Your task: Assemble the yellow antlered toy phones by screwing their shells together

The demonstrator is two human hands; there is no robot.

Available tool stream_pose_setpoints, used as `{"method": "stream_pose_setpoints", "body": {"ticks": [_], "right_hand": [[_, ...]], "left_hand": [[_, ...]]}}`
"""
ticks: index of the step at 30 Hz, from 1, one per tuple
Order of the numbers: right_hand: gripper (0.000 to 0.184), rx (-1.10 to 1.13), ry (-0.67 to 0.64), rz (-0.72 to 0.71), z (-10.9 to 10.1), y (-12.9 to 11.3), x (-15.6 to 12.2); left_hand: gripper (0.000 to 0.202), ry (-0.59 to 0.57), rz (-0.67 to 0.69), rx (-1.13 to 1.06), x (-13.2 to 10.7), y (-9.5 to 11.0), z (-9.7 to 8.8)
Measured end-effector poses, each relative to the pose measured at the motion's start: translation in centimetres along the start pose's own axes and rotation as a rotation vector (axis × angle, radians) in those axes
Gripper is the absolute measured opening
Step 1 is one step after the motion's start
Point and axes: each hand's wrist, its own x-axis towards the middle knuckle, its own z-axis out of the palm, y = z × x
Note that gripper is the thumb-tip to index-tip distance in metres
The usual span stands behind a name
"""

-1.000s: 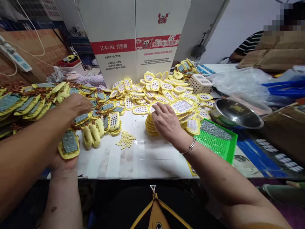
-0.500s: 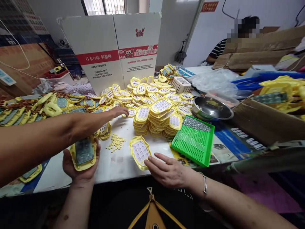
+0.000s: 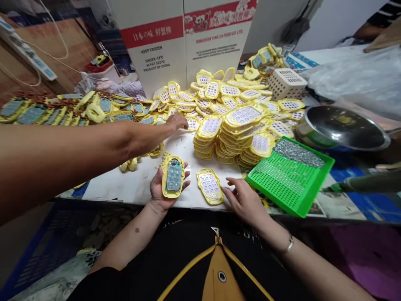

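Note:
My left hand holds a yellow plastic casing half from below, its fingers curled around the sides. A grey-green circuit board lies inside that casing, facing up. Flat on the white table surface is another yellow casing half with a white keypad. Beside its right edge is my right hand, fingers apart and gripping nothing; whether a fingertip touches the edge I cannot tell. Stacks of keypad casings stand just beyond. Small yellow pieces are partly hidden behind the held casing.
Another person's arm reaches in from the left toward the casing pile. A green perforated tray with small metal parts lies at right, near a steel bowl. Board-fitted casings cover the left. A white carton stands behind.
My left hand has brought the board-fitted casing right, close to the keypad casing. My right hand has drawn back slightly from the keypad casing's edge. The view has tilted down and turned left.

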Motion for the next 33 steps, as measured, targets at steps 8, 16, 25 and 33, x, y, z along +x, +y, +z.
{"method": "stream_pose_setpoints", "body": {"ticks": [8,16,25,33], "right_hand": [[0.047,0.107,-0.400,0.335,-0.1,-1.9,3.4],[0.044,0.186,-0.238,0.297,1.9,1.2,3.2],[0.028,-0.013,0.014,-0.368,1.1,-4.9,7.6],[0.022,-0.094,-0.271,-0.698,9.0,-16.6,18.2]], "left_hand": [[0.050,0.084,-0.149,0.008,0.8,-1.6,-0.5],[0.045,0.007,0.010,0.059,0.5,-0.4,-1.0],[0.035,0.328,0.688,0.026,-2.9,8.1,-3.7],[0.046,0.311,0.811,-0.051,-2.8,11.9,-4.3]]}}
